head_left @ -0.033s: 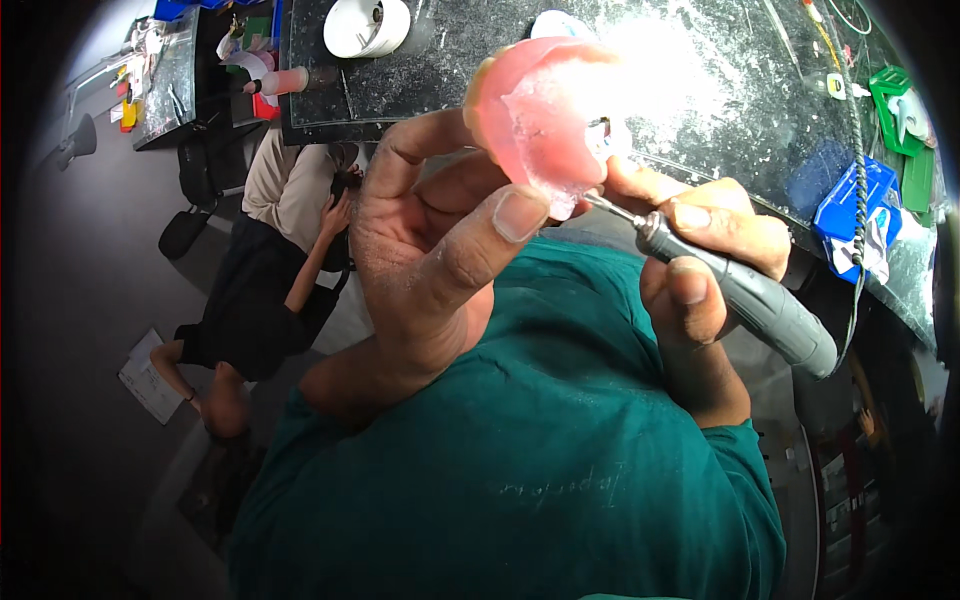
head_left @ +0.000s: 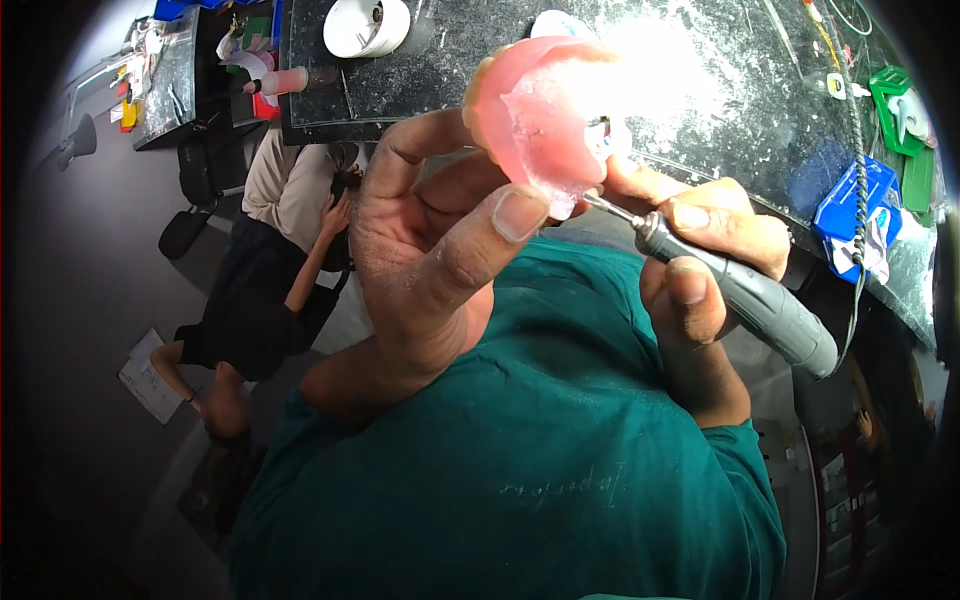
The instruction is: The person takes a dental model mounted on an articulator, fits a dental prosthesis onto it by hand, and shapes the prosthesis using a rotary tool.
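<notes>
A pink denture [head_left: 530,130], with yellowish teeth along its left rim, is held up over the bench edge. My left hand [head_left: 430,250] grips it, thumb on the lower end and fingers curled behind; white dust speckles the palm. My right hand [head_left: 710,235] is closed round a grey rotary handpiece [head_left: 760,295], pen-like. Its thin metal bur [head_left: 610,207] points left at the denture's rough, pale lower end. Whether the bur touches it, I cannot tell. A fingertip of the right hand rests by the denture's right edge.
A dusty black bench [head_left: 450,80] lies beyond, with bright lamp glare. On it are a white round pot [head_left: 366,25] and a pink-filled bottle [head_left: 280,81]. Blue [head_left: 845,205] and green [head_left: 885,100] trays lie right, near a coiled cord [head_left: 858,190]. A person [head_left: 265,290] sits at left.
</notes>
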A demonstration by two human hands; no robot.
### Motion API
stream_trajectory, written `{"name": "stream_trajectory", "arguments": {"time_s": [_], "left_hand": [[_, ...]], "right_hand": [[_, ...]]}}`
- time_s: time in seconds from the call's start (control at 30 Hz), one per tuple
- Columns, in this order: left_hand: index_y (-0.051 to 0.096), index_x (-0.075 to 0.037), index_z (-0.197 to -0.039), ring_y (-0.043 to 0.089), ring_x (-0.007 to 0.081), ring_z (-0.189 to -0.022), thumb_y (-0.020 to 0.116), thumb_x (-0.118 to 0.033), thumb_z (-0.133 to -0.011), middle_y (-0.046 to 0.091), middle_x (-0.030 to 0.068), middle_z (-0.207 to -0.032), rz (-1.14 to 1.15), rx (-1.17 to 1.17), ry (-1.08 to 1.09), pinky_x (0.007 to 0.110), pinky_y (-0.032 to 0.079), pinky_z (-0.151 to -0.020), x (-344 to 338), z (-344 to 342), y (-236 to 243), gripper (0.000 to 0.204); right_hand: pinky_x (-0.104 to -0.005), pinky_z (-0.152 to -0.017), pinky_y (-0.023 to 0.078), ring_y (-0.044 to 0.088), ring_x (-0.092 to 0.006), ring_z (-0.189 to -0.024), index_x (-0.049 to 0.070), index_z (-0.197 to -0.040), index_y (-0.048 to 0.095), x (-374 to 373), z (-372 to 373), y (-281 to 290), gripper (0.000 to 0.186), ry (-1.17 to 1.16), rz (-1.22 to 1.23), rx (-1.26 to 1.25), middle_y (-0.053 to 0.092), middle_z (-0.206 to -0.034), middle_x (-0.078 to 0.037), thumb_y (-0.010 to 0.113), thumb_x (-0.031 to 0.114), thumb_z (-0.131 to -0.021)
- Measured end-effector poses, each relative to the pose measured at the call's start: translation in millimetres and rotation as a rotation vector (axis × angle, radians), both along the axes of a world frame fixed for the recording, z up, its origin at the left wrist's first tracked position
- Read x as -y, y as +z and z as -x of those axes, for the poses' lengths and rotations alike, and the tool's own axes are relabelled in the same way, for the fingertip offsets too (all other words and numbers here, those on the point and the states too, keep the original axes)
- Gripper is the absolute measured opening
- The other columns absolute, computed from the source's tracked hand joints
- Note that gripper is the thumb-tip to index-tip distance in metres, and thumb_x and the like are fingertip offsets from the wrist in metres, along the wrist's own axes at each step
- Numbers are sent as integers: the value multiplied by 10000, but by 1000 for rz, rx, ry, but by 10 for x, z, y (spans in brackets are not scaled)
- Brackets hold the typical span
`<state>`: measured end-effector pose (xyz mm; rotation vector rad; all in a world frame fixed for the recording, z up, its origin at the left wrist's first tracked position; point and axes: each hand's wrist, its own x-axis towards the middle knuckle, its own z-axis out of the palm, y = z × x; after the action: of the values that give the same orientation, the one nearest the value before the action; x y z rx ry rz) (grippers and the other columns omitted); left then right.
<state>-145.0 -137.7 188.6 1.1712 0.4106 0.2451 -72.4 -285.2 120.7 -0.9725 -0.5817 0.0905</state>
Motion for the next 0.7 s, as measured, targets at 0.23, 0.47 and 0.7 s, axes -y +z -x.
{"name": "stream_trajectory", "arguments": {"time_s": [0.23,0.47,0.7], "left_hand": [[408,1,-1295,647,327,-992,603,-110,-846,586,231,-1140,-10,-16,9,455,578,-841,22,8,0,502],[411,-19,-1295,644,336,-996,582,-88,-859,579,234,-1154,-23,5,-5,464,572,-851,41,21,-9,473],[402,-16,-1300,641,339,-1002,578,-85,-861,574,248,-1162,-7,7,-34,463,562,-874,49,43,-5,478]], "right_hand": [[-286,-753,493,625,-200,-811,-17,-999,600,38,-7,-16,266,-10,55,24,660,-1046,-262,703,124,-798],[-304,-770,509,645,-231,-820,-17,-1024,576,13,18,-10,276,18,-25,-14,646,-1047,-292,695,98,-804],[-287,-724,500,618,-198,-767,-24,-1013,565,69,8,-44,267,-10,23,64,653,-1031,-286,683,101,-809]]}}
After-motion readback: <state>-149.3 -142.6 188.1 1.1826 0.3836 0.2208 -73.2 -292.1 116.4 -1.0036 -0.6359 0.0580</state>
